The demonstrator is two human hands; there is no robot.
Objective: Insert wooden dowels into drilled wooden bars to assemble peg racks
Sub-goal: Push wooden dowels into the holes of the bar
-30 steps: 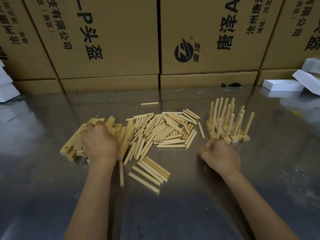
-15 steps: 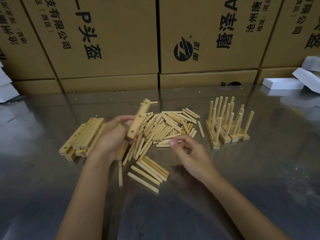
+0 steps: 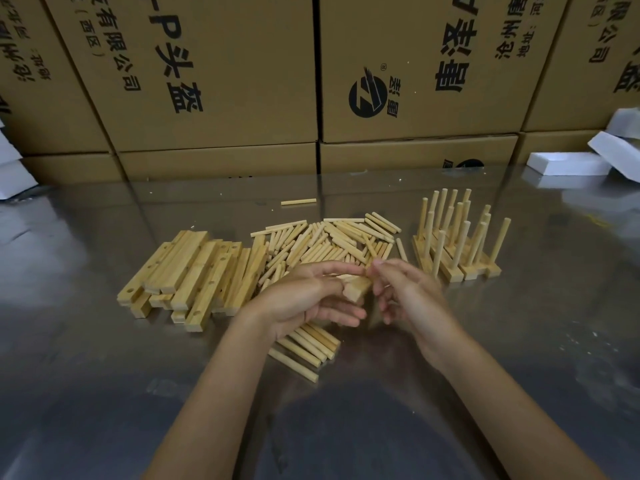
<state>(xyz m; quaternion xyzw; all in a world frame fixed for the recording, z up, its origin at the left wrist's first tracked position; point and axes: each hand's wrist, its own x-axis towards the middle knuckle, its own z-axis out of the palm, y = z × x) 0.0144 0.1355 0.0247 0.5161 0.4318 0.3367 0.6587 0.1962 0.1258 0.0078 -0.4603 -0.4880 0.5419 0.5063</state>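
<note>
bar [image 3: 355, 289] between both hands

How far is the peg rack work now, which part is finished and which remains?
Done: a few finished racks stand on the right with dowels upright. In hand: the left hand holds one drilled bar and the right hand meets it; whether it pinches a dowel I cannot tell. Left: a stack of bare bars and a large pile of loose dowels.
</note>
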